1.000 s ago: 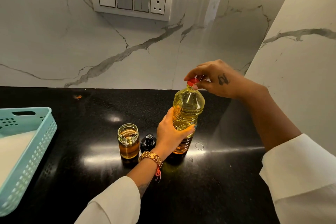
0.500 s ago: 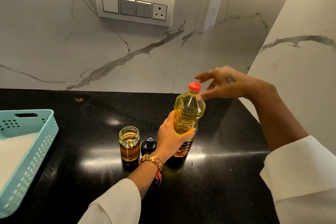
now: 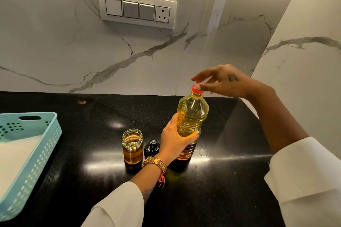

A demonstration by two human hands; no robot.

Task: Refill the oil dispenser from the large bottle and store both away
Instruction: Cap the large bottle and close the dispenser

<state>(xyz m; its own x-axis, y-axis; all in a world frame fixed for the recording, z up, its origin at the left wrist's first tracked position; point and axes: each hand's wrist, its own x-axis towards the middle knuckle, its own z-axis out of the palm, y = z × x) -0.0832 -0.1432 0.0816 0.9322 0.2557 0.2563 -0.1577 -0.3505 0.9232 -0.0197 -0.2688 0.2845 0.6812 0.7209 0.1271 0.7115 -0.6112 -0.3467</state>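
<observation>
It was a home kitchen: a polished black stone bench (image 3: 92, 116) met a white marble-veined wall (image 3: 55, 42) bearing a switch-and-socket plate (image 3: 137, 9), with cooking oil (image 3: 191, 116) standing out.

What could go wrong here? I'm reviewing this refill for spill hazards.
1. The small open glass oil dispenser and its black pourer top stand right beside the left hand; tilting the large clear plastic oil bottle could knock them.
2. The dispenser's mouth is narrow, so pouring may spill onto the black granite counter.
3. The left-hand grip is mid-body, possibly squeezing oil out once the red cap is off.
</observation>
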